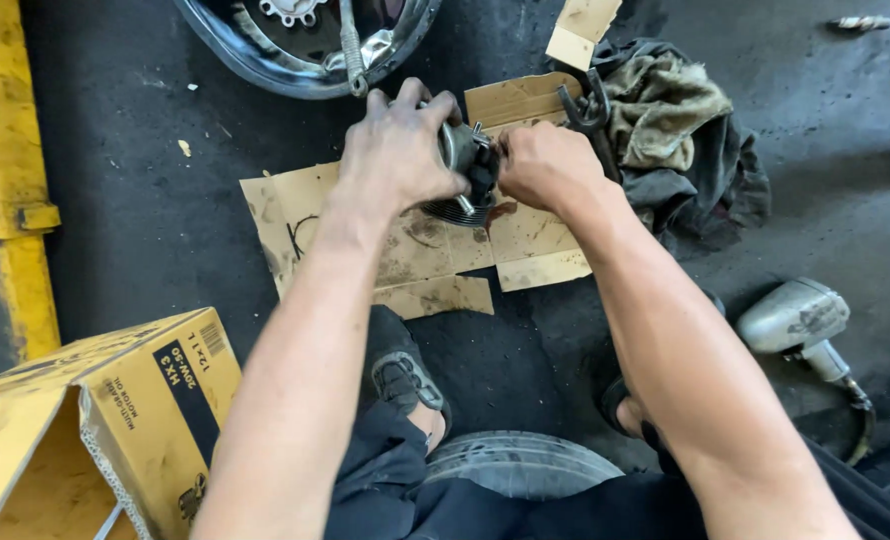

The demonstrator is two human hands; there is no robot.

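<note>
My left hand [397, 150] grips a grey metal pump-like part with a ribbed pulley [462, 205] at its bottom, held just above a stained sheet of flattened cardboard [305, 215]. My right hand [543, 165] is closed against the right side of the same part, fingers pinched at a dark fitting; what it pinches is hidden. Both hands are grimy. The part's body is mostly covered by my fingers.
A chrome wheel rim [265, 60] lies at the top. Dirty rags [680, 120] with pliers [585, 105] lie to the right. A grey air tool [795, 320] rests lower right. A yellow carton [115, 400] stands lower left, and yellow lift steel [0, 150] runs along the left.
</note>
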